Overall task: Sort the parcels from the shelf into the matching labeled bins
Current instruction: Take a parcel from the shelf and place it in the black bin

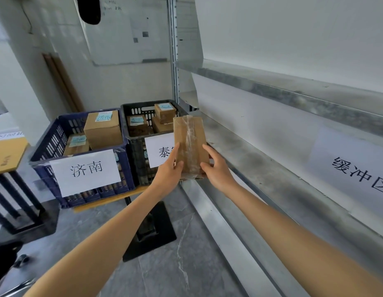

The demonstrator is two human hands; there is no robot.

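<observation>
left hand [169, 169] and right hand [217, 169] with fingers curled round the lower sides of an upright taped cardboard parcel [190, 140], at the metal shelf's [261, 168] left end, black crate [139, 161] at its 10 o'clock, blue 济南 crate [46, 151] at 9 o'clock, both holding boxes

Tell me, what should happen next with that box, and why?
Probably turn the parcel over: left hand and right hand hold it with only a taped face showing, no label, so neither blue bin nor black bin can be picked yet.
</observation>
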